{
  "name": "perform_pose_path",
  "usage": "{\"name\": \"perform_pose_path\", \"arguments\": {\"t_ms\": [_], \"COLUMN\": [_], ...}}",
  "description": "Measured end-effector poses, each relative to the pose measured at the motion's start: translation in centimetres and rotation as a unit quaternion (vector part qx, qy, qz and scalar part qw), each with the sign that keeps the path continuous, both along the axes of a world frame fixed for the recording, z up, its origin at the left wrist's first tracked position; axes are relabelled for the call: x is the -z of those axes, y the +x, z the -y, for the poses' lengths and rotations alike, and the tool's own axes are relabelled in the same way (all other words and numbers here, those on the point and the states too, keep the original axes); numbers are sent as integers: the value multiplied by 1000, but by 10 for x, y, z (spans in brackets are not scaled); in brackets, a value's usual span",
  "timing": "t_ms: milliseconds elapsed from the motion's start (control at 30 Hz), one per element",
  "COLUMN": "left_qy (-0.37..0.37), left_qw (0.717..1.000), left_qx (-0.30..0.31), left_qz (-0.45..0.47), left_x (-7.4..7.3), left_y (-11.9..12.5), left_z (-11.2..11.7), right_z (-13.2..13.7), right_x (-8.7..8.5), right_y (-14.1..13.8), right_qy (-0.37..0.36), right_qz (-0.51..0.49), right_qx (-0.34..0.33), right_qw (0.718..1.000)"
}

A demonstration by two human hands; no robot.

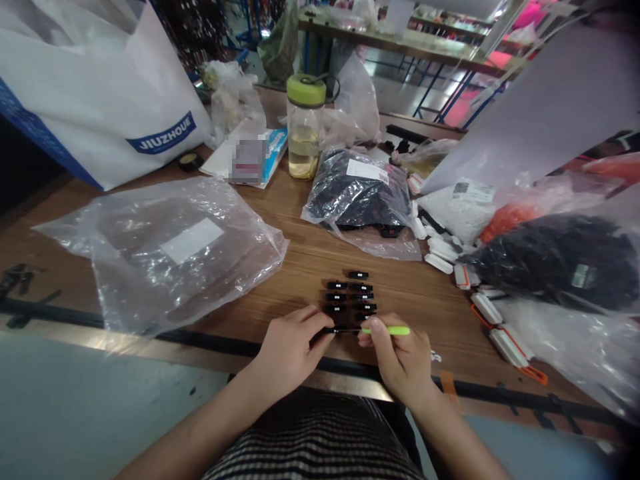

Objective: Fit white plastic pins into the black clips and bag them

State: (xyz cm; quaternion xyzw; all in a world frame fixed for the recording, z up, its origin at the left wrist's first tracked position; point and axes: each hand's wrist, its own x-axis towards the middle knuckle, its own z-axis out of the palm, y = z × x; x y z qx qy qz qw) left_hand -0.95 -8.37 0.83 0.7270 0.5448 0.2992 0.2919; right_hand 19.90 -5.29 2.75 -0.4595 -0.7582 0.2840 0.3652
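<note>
Several small black clips (350, 293) with white dots lie in two short rows on the wooden table (305, 257), just beyond my hands. My left hand (293, 347) is closed, its fingertips pinching a small black part (333, 329) at the near end of the rows. My right hand (400, 357) is closed around a thin green tool (393, 330), whose tip points left and meets the black part. Both hands rest near the table's front edge.
A crumpled clear bag (165, 247) lies to the left. A bag of black parts (360, 193) sits behind the rows, beside a green-lidded bottle (305, 127). White and orange parts (480, 300) and more bags (555, 260) crowd the right. A large white bag (100, 87) stands far left.
</note>
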Motion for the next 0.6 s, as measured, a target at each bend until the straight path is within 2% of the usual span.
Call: {"name": "perform_pose_path", "arguments": {"t_ms": [167,333,500,600], "left_qy": [7,18,9,30], "left_qw": [1000,1000,1000,999], "left_qx": [-9,-8,-9,-31], "left_qz": [-19,-21,16,14], "left_x": [2,2,-20,-35], "left_y": [1,1,-8,-17], "left_z": [-1,1,0,-18], "right_z": [-1,-12,-42,-59], "right_x": [0,-15,-31,-34], "right_y": [-1,12,20,11], "right_qy": [-40,-101,-102,-85], "right_qz": [6,-81,-121,-112], "right_qx": [-13,36,68,72], "right_qw": [999,991,985,987]}}
